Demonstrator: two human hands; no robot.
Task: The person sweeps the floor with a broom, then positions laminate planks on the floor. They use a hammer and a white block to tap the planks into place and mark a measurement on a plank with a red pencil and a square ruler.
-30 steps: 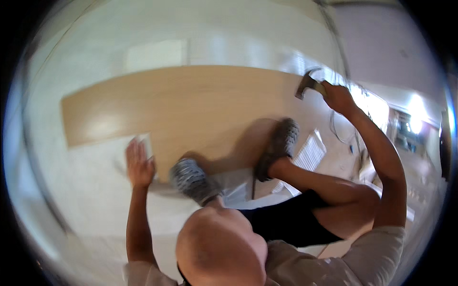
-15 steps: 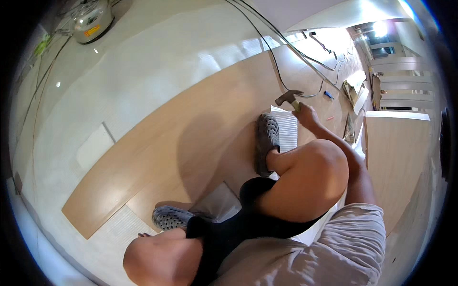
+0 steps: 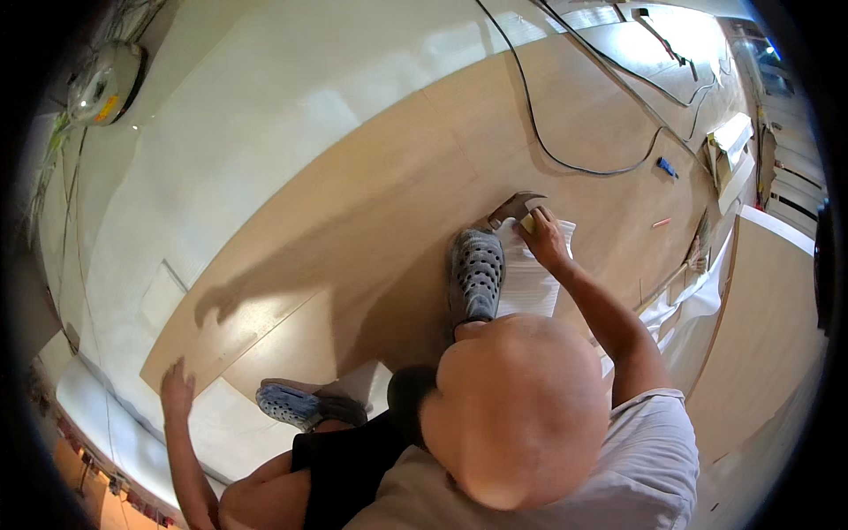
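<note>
My right hand (image 3: 545, 240) is closed round the handle of a claw hammer (image 3: 518, 208). The hammer's metal head is just beyond the toe of my grey clog (image 3: 477, 269), over the wood-look floor planks (image 3: 415, 168). Beneath that hand lies a white ribbed foam sheet (image 3: 533, 287). Far to the left, my left hand (image 3: 178, 389) is at the end corner of the planks with its fingers stretched out and nothing in it. Whether its fingertips press on the plank edge, I cannot tell.
Pale underlay (image 3: 265, 124) covers the floor beyond the planks. A black cable (image 3: 539, 146) loops across the boards. A blue tool (image 3: 667, 168) and a red pencil-like stick (image 3: 661, 223) lie at the right. A large pale board (image 3: 751, 327) and a round appliance (image 3: 108, 84) flank the area.
My left hand has come out from behind my knee and reached to the left end of the planks. My right hand still holds the hammer, now closer to my clog. The view has shifted.
</note>
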